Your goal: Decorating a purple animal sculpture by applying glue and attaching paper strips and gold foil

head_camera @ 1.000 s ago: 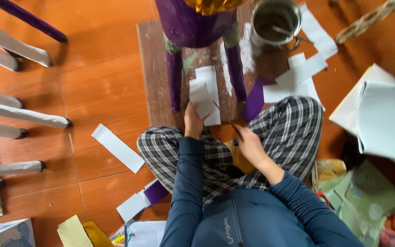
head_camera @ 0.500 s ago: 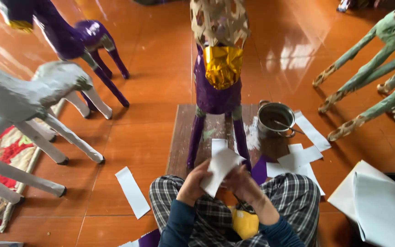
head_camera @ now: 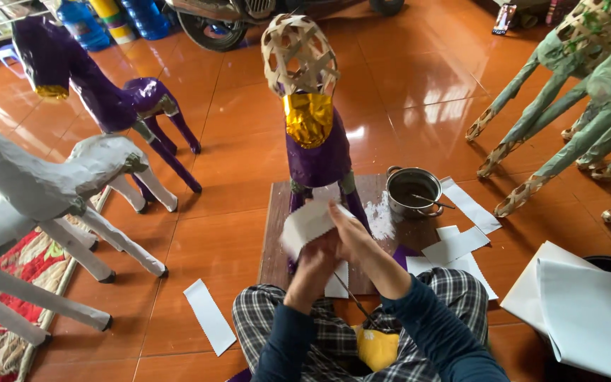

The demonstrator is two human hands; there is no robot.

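The person sits on the orange tiled floor [head_camera: 235,233] with a brown wooden board [head_camera: 277,233] just in front of their knees, and on that board stands a purple horse figure [head_camera: 317,152] with a woven bamboo head and a gold foil muzzle. Both hands are raised just in front of the figure's forelegs: the left hand [head_camera: 317,256] has its fingers curled closed around the lower edge of a white paper strip [head_camera: 304,223], and the right hand [head_camera: 351,237] lies flat across the strip's right end, its fingers nearly straight and pressing rather than gripping. On the board's right edge sits a small steel pot [head_camera: 413,191] with a brush in it, and right of that lie loose white paper pieces [head_camera: 457,244]. Left of the board, one more white strip [head_camera: 208,315] lies on the tiles. Further left stand a white horse figure [head_camera: 44,184] and another purple figure [head_camera: 100,99]; well right of the board are green-legged figures [head_camera: 574,106].
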